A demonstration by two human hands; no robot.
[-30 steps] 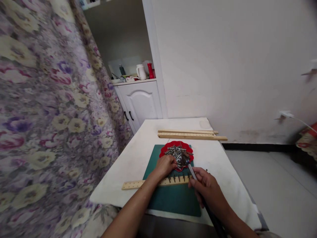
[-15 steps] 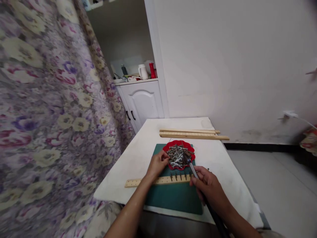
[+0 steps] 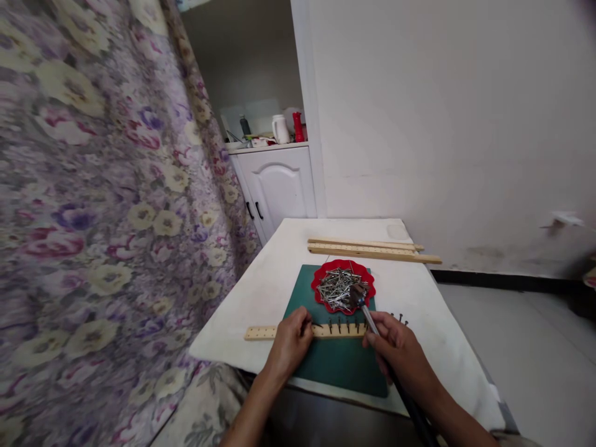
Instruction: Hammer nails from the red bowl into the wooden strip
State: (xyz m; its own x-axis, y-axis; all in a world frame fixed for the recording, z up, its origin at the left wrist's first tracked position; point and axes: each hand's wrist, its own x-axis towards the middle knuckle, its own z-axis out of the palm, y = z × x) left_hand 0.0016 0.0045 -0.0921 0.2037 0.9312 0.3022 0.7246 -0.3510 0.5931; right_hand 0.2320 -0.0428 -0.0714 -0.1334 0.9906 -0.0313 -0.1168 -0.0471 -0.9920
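Observation:
My left hand [image 3: 292, 340] is closed in a pinch over a pale wooden strip [image 3: 261, 333] with rows of small holes. A nail [image 3: 318, 325] sticks out from its fingertips, tilted to the right. Several nails [image 3: 339, 324] stand upright along the strip's right part. My right hand [image 3: 395, 345] grips a hammer [image 3: 371, 321] by its shaft, with the metal head raised beside the red scalloped dish [image 3: 318, 271]. Loose silver nails fill that dish. The strip lies across a green cutting mat [image 3: 338, 366].
More wooden strips [image 3: 367, 249] lie at the table's far side. Several nails [image 3: 400, 318] stand right of my right hand. The white-covered table [image 3: 251, 298] borders a floral curtain [image 3: 116, 236] on the left and a wall behind. A white cabinet [image 3: 282, 186] stands beyond.
My left hand has moved from the dish's left edge down toward me to the wooden strip, bringing a nail. My right hand still holds the hammer. The view has shifted slightly.

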